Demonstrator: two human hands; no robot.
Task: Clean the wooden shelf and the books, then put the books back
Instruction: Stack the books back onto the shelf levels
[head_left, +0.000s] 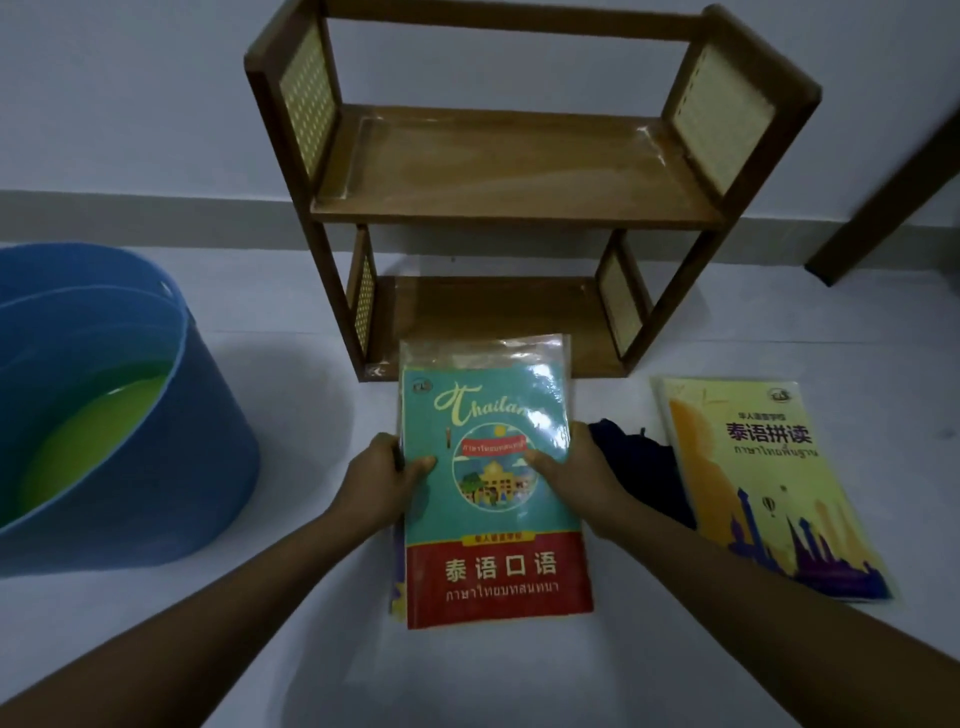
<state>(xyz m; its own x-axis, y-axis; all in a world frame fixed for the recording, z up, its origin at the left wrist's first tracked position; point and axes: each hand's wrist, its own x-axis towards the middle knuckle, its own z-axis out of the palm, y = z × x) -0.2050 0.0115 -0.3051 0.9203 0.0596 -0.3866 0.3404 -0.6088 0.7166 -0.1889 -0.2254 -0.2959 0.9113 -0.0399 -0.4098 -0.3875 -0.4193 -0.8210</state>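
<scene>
A two-tier wooden shelf (511, 171) with woven side panels stands against the wall, both boards bare. In front of it, a stack of books topped by a teal and red book (493, 519) in a clear sleeve is held over the floor. My left hand (387, 473) grips the stack's left edge, thumb on the cover. My right hand (569, 470) grips its right edge the same way. A yellow book (763, 483) lies flat on the floor to the right. A dark cloth (641, 467) lies crumpled between the stack and the yellow book.
A blue tub (171, 457) holding yellow-green liquid stands on the floor at the left. A dark wooden leg or frame (883, 208) leans in at the far right by the wall. The floor is pale and smooth.
</scene>
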